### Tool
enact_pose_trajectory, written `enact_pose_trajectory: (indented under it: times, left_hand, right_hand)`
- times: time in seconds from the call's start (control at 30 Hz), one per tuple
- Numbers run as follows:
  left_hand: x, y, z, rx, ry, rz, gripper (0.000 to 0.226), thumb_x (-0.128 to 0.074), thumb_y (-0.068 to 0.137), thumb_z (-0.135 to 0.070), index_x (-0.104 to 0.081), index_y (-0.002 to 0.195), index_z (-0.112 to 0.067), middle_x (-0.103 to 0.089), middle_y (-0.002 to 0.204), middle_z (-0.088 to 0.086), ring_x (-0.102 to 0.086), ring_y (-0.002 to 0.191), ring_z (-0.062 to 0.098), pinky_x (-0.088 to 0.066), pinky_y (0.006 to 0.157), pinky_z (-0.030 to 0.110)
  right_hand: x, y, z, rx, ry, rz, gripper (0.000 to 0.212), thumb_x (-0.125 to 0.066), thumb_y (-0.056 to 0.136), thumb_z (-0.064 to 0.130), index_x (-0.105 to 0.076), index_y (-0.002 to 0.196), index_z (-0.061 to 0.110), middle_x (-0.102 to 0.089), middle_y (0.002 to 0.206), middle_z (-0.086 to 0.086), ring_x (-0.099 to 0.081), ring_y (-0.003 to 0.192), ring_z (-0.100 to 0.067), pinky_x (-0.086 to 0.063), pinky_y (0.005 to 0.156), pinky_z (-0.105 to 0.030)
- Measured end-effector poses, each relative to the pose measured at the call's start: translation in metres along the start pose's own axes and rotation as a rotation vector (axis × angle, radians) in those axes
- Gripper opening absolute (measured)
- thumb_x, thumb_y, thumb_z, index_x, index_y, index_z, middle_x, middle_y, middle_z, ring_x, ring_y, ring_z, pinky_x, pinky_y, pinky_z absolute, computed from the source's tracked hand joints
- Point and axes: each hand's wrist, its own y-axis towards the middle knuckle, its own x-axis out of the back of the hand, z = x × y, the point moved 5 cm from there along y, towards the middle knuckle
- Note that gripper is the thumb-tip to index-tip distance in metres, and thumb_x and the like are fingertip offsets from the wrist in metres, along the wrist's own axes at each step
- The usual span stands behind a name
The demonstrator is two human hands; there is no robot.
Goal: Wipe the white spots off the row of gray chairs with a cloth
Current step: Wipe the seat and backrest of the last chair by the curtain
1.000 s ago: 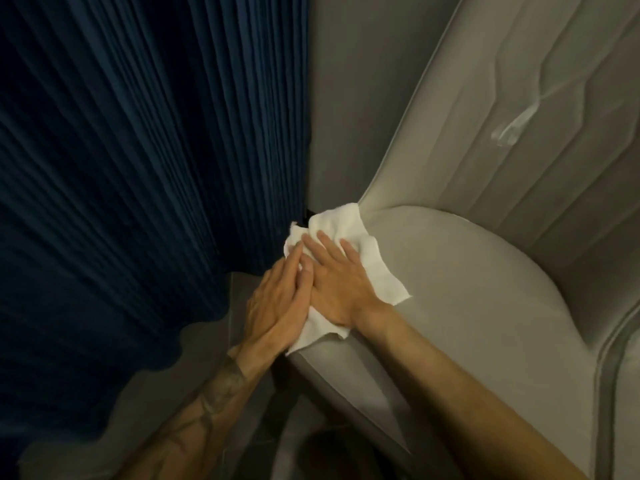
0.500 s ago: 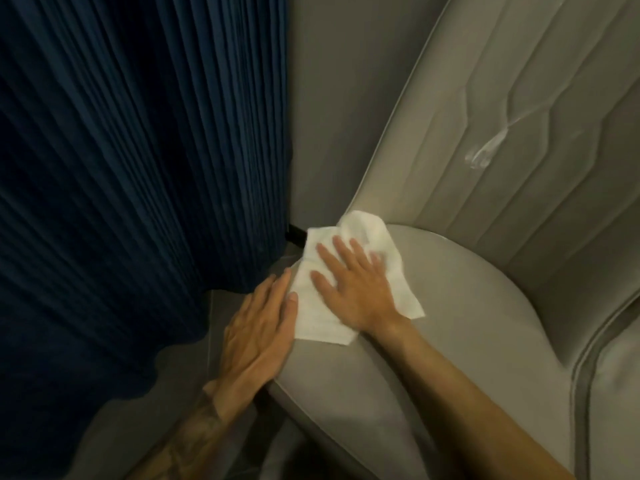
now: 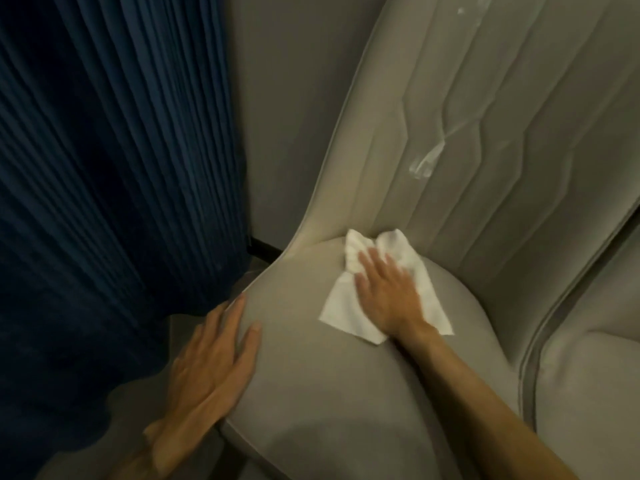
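Observation:
A gray upholstered chair (image 3: 311, 375) fills the middle of the view, its quilted backrest rising to the upper right. A white cloth (image 3: 346, 306) lies flat on the seat near where it meets the backrest. My right hand (image 3: 388, 292) presses on the cloth with straight, spread fingers. My left hand (image 3: 211, 362) rests flat on the seat's left edge, fingers straight, apart from the cloth. A white streak (image 3: 426, 162) marks the backrest above the cloth, and a small white speck (image 3: 460, 10) sits near its top.
A dark blue pleated curtain (image 3: 104, 168) hangs close on the left, reaching the floor. A gray wall (image 3: 294, 98) stands behind the chair. A second gray chair (image 3: 588, 375) adjoins on the right.
My right hand has slid the cloth from the seat's left edge rightward toward the backrest. My left hand has come off the cloth and stays on the seat's left edge.

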Motion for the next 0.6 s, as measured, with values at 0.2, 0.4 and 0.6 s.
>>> enact_pose_trajectory:
  times: [0.2, 0.4, 0.6]
  left_hand:
    - [0.005, 0.029, -0.029, -0.023, -0.049, 0.086, 0.075, -0.008, 0.094, -0.077, -0.004, 0.163, -0.050, -0.006, 0.173, -0.016, -0.015, 0.160, 0.021, -0.016, 0.130, 0.047]
    - [-0.005, 0.067, -0.063, -0.112, 0.083, 0.103, 0.064, -0.019, 0.106, -0.061, -0.004, 0.165, -0.043, -0.002, 0.174, -0.011, -0.012, 0.159, 0.018, -0.013, 0.129, 0.041]
    - [-0.013, 0.094, -0.083, -0.188, 0.152, 0.115, 0.067, -0.016, 0.103, -0.065, -0.001, 0.165, -0.044, -0.001, 0.175, -0.004, -0.016, 0.159, 0.024, -0.017, 0.129, 0.044]
  right_hand:
    - [-0.006, 0.003, 0.004, -0.286, 0.025, 0.014, 0.062, -0.021, 0.111, 0.043, -0.010, 0.167, 0.017, -0.005, 0.175, -0.007, -0.005, 0.161, -0.033, -0.010, 0.126, -0.056]
    - [-0.006, 0.044, 0.045, 0.038, 0.110, -0.019, 0.061, -0.027, 0.109, 0.045, -0.020, 0.165, 0.022, -0.016, 0.174, 0.000, -0.012, 0.161, -0.024, -0.016, 0.128, -0.048]
    - [0.018, 0.006, -0.074, -0.144, 0.122, -0.138, 0.052, -0.025, 0.108, 0.043, -0.035, 0.158, 0.032, -0.039, 0.164, 0.011, -0.032, 0.154, -0.018, -0.033, 0.120, -0.047]
